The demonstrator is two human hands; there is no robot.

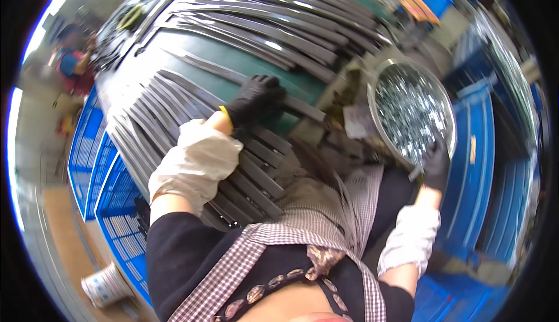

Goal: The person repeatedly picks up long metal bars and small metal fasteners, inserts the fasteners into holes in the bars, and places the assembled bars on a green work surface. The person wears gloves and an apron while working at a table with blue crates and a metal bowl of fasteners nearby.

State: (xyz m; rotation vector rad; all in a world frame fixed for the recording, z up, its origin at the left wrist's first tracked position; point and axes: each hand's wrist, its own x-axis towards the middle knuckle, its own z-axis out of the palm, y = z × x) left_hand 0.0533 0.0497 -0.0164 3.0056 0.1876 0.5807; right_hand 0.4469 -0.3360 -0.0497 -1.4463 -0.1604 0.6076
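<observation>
My left hand [256,98], in a black glove, is closed round a long dark flat strip [305,110] near its right end, above the table. Below that hand lies a row of similar dark strips [250,170], side by side, with their ends toward me. At the right, my right hand [437,162], also black-gloved, is at the near rim of a round metal bowl [372,109]. The bowl holds many small shiny metal pieces [410,106]. A small silvery piece [416,173] shows at the right fingertips, which seem pinched on it.
More dark strips [262,22] lie piled across the far side of the green tabletop [233,60]. Blue baskets [119,205] stand at the left, near a white bucket [106,285]. Blue crates [471,165] are stacked at the right. Another person [74,60] is at the far left.
</observation>
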